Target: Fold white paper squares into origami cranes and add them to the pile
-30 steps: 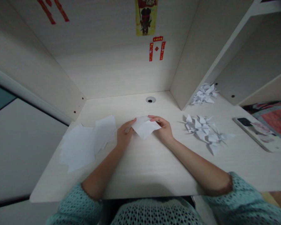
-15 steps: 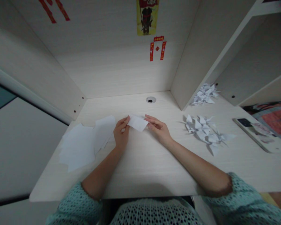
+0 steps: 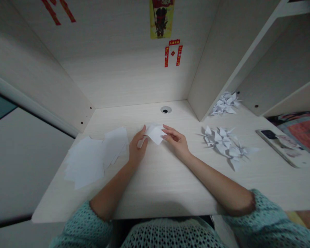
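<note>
A small white sheet of paper (image 3: 155, 133), creased and partly lifted open, is between my two hands over the middle of the desk. My left hand (image 3: 137, 146) is at its left edge, thumb and forefinger closed about the paper. At the right edge my right hand (image 3: 177, 142) pinches the sheet between thumb and fingers. Beyond my left hand lie a spread stack of white paper sheets (image 3: 86, 162) and a smaller overlapping stack (image 3: 115, 144). To the right of my right hand sits a pile of folded white paper cranes (image 3: 223, 143).
A second heap of paper cranes (image 3: 226, 103) rests farther back, beside the upright panel (image 3: 209, 82). A phone (image 3: 281, 146) lies at the right, near a red and grey cloth (image 3: 306, 132). A round cable hole (image 3: 166, 110) is set in the desk near the back wall.
My left hand has shifted slightly right with its thumb and forefinger farther apart. The paper, flat before, now bends with a layer lifted. My right hand stays nearly in place.
</note>
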### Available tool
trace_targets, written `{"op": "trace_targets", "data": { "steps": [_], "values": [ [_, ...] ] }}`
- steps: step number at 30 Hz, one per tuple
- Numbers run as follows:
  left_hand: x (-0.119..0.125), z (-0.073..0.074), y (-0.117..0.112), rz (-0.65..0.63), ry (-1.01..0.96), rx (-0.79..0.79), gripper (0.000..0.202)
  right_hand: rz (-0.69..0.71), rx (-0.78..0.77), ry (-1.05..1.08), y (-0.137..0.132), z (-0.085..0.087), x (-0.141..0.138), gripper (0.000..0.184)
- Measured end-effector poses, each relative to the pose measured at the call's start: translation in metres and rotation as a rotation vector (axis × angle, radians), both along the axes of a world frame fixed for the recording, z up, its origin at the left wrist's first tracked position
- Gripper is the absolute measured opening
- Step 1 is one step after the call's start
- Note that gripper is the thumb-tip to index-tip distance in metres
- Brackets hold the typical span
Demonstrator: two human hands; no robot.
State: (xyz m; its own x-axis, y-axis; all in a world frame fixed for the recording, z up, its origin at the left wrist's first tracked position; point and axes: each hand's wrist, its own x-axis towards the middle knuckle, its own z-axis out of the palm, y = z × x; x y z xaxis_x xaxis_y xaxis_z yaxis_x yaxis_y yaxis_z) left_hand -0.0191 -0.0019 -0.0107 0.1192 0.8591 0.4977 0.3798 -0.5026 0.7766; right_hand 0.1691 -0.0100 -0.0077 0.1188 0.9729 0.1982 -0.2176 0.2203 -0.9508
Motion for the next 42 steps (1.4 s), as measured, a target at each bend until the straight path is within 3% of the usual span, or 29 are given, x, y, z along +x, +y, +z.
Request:
{"op": "trace_targets", "data": {
  "steps": [4, 10, 21, 28, 38, 42],
  "values": [
    [0.000, 0.004, -0.002, -0.027, 0.071, 0.034, 0.049, 0.007, -0.009, -0.010, -0.001, 0.002, 0.001, 0.026],
    [0.004, 0.011, -0.002, 0.071, 0.135, 0.108, 0.044, 0.026, -0.013, -0.016, -0.002, 0.003, 0.000, 0.025],
    [0.003, 0.009, -0.002, 0.058, 0.116, 0.043, 0.034, 0.042, 0.021, -0.013, -0.002, 0.000, -0.001, 0.021],
    [0.005, 0.008, -0.002, -0.013, 0.031, 0.002, 0.031, 0.053, 0.015, -0.037, -0.001, -0.002, -0.001, 0.022],
    [0.004, 0.016, -0.011, -0.125, 0.177, 0.070, 0.041, -0.057, 0.050, -0.057, 0.000, -0.006, 0.001, 0.013],
    [0.005, 0.020, -0.011, -0.005, 0.218, 0.130, 0.045, -0.054, 0.052, -0.103, 0.000, -0.005, 0.002, 0.014]
  ]
}}
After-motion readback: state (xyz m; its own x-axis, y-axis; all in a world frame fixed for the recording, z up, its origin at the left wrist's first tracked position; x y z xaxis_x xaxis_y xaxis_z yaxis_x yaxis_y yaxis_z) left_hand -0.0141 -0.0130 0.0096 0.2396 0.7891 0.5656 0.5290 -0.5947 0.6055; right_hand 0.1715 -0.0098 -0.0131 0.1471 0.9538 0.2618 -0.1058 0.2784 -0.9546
